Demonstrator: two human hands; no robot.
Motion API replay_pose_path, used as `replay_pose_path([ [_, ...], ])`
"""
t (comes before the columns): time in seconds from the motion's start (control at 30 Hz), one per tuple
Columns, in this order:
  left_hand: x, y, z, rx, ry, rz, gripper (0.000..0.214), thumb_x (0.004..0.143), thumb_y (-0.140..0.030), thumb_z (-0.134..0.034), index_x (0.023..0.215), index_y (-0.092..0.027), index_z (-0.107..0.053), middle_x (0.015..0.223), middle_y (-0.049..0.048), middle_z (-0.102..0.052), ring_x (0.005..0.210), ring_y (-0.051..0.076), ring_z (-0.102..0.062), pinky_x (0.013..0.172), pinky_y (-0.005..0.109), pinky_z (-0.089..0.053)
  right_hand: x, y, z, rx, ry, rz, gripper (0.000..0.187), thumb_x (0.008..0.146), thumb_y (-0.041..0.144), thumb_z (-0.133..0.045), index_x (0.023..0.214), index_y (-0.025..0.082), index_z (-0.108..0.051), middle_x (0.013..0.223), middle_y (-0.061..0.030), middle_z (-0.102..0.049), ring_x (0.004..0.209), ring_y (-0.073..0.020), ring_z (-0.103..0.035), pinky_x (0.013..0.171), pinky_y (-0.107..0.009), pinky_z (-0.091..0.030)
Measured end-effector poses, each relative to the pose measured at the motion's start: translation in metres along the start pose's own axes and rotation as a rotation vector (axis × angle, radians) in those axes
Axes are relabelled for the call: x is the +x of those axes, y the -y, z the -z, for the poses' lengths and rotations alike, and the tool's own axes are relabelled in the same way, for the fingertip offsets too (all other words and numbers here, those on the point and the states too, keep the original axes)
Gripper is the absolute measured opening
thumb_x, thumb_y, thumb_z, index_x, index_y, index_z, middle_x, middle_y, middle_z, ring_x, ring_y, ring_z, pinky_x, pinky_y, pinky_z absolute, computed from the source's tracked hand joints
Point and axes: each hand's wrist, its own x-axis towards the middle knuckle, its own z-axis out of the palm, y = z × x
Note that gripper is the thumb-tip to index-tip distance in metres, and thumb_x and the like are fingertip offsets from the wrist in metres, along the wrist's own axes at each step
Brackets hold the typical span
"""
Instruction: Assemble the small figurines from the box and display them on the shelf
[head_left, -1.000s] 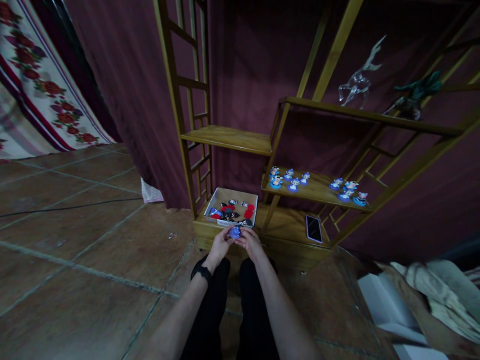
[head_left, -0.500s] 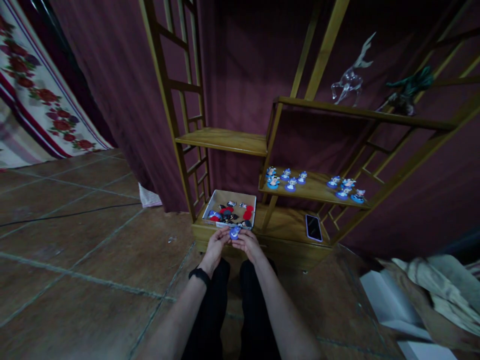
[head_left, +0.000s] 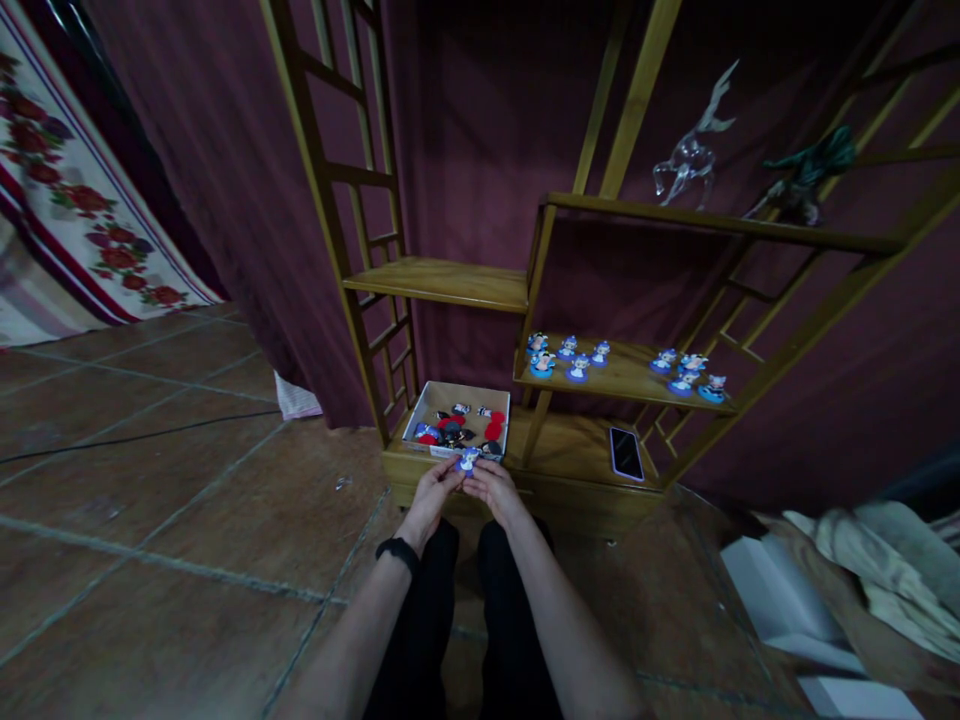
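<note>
Between my two hands is a small purple and white figurine point(head_left: 469, 461), held upright in front of the box. My left hand point(head_left: 435, 492) pinches it from the left, and my right hand point(head_left: 493, 487) grips its right side. Just beyond, a shallow cardboard box point(head_left: 504, 402) holds several dark, red and purple figurine pieces point(head_left: 454, 430), jumbled together. On the shelf to the right stand several figurines on purple and blue bases, one cluster point(head_left: 578, 367) at the left end and another point(head_left: 683, 381) at the right.
The wooden shelf unit point(head_left: 442, 283) rises before me. A phone point(head_left: 626, 453) lies on its lower board. Higher up stand a clear glass deer point(head_left: 688, 165) and a dark green statue point(head_left: 810, 180). White boxes point(head_left: 784, 595) sit on the floor at right; a cable point(head_left: 142, 433) crosses the tiles at left.
The figurine in my hands has turned from tilted to upright, so its white front now shows. Both hands keep hold of it in nearly the same spot. The view shifts slightly.
</note>
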Motion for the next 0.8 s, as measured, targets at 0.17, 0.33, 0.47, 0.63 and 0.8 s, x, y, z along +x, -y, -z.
replay_pose_path([
  [0.17,0.0002,0.0006,0.0004,0.048,-0.005,-0.023,0.051,0.055,-0.023,-0.073,0.103,-0.011,-0.062,0.083,0.0069,-0.066,0.071,0.014,-0.057,0.069,0.026,-0.042,-0.0013,0.0005,-0.0009,-0.013,0.009,0.004,0.031,0.062,0.032,-0.069,0.086,0.017,-0.056,0.068,-0.0031,-0.066,0.062,-0.0171,-0.066,0.065,-0.034,-0.053],
  [0.33,0.0007,0.002,0.0016,0.05,0.049,-0.016,0.054,0.058,-0.022,-0.071,0.109,-0.011,-0.059,0.082,0.0067,-0.066,0.067,0.012,-0.056,0.065,0.024,-0.042,0.0002,-0.0005,0.0002,-0.037,0.002,0.018,0.03,0.062,0.031,-0.069,0.085,0.018,-0.055,0.065,-0.0018,-0.065,0.061,-0.0157,-0.065,0.063,-0.03,-0.052],
  [0.47,0.0009,0.0034,0.0021,0.029,0.077,-0.028,0.053,0.059,-0.019,-0.069,0.111,-0.014,-0.058,0.089,0.0063,-0.065,0.071,0.012,-0.056,0.066,0.023,-0.042,-0.0015,0.0012,-0.0006,-0.042,-0.001,0.024,0.031,0.06,0.029,-0.069,0.086,0.018,-0.054,0.063,-0.0004,-0.064,0.061,-0.0143,-0.064,0.063,-0.028,-0.052],
  [0.63,-0.0003,0.0023,0.0005,0.007,0.069,-0.033,0.052,0.057,-0.019,-0.07,0.108,-0.015,-0.059,0.095,0.0078,-0.064,0.075,0.013,-0.057,0.068,0.024,-0.042,-0.0073,0.0057,-0.0045,-0.052,-0.005,0.042,0.034,0.058,0.029,-0.071,0.086,0.019,-0.054,0.067,0.0006,-0.064,0.061,-0.0135,-0.063,0.063,-0.028,-0.052],
  [0.8,-0.0019,-0.0002,-0.0013,0.015,0.046,-0.03,0.053,0.055,-0.018,-0.071,0.107,-0.014,-0.059,0.092,0.0076,-0.065,0.073,0.014,-0.058,0.068,0.024,-0.042,-0.0054,0.0036,-0.0036,-0.053,0.008,0.059,0.035,0.057,0.029,-0.071,0.086,0.019,-0.055,0.07,0.0005,-0.063,0.061,-0.0132,-0.063,0.065,-0.029,-0.051],
])
